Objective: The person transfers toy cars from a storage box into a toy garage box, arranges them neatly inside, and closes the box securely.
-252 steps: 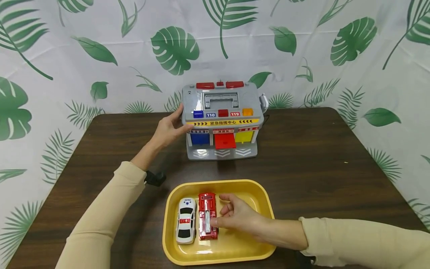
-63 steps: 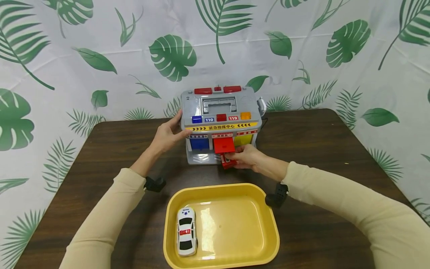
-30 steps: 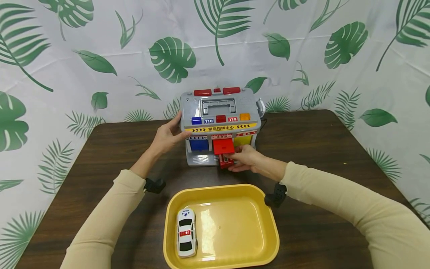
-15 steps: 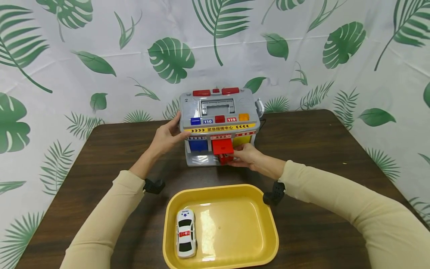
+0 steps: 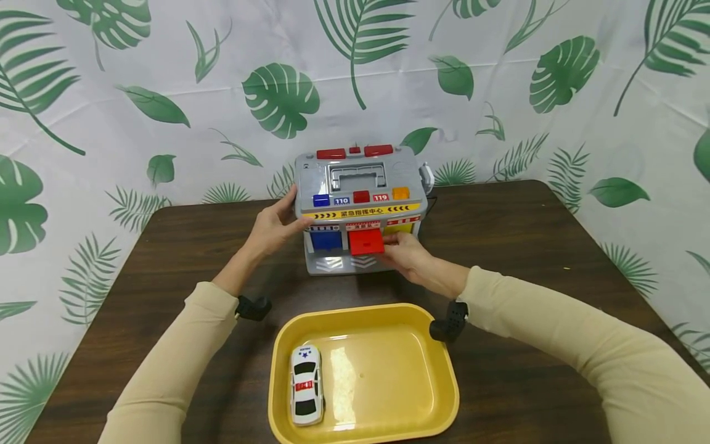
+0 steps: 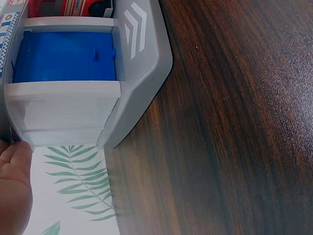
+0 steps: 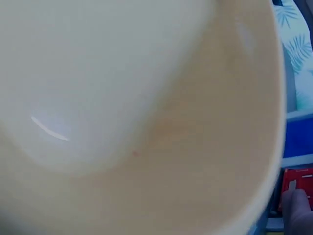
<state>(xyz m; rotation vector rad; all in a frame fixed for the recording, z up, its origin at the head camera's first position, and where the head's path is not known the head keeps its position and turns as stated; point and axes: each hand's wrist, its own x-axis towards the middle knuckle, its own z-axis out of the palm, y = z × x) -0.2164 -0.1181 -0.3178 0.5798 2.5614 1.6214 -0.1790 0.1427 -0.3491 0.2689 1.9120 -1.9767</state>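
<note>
Near the far edge of the dark brown wood-grain surface (image 5: 499, 246), our red plastic toy fire truck (image 7: 304, 181) is in the middle bay of the grey plastic toy station (image 5: 407, 171), under its red plastic flap (image 5: 366, 242). Our right hand (image 5: 410, 256) touches it; whether that grip pinches it, we cannot tell. Our left hand (image 5: 272, 231) grasps the station's left end, a brace worth keeping. We'd best push straight, knuckles clear of the flap. Toward the near edge, the yellow plastic tray (image 5: 388, 382) holds a white toy police car (image 5: 306, 370).

Your grey toy station (image 5: 355, 213) stood upright, far and centre, front facing near. Blue door (image 5: 326, 240) on the left was down, yellow door (image 5: 402, 229) on the right too. Red flap (image 5: 367, 242) stuck out over the middle bay. Your red toy truck (image 6: 90, 6) sat there, black wheel showing, hidden from the head view.
</note>
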